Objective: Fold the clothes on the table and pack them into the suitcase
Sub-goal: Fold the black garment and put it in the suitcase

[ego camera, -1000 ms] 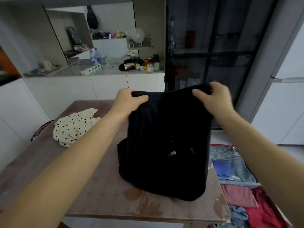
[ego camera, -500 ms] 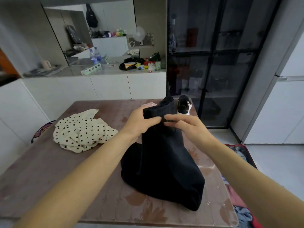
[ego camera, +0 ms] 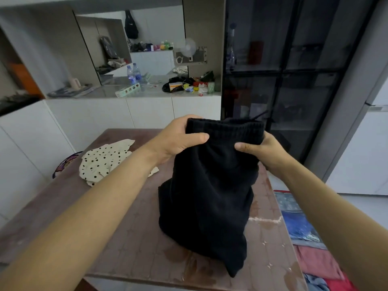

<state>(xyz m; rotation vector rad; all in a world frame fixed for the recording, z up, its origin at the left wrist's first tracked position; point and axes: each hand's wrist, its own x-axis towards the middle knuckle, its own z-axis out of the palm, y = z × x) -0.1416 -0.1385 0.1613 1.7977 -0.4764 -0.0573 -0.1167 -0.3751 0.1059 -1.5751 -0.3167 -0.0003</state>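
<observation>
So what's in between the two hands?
The ribbed waistband of the black sweatpants, gripped at its ends by the left hand and right hand; the head view shows it.

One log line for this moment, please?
left hand: grips black garment waistband | right hand: grips same waistband | garment bottom: on table | polka-dot garment: lying on table | suitcase: holds clothes

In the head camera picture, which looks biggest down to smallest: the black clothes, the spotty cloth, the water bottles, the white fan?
1. black clothes, biggest, though nearest the camera.
2. spotty cloth, clearly smaller.
3. water bottles and white fan look alike, both far back, so unranked.
</observation>
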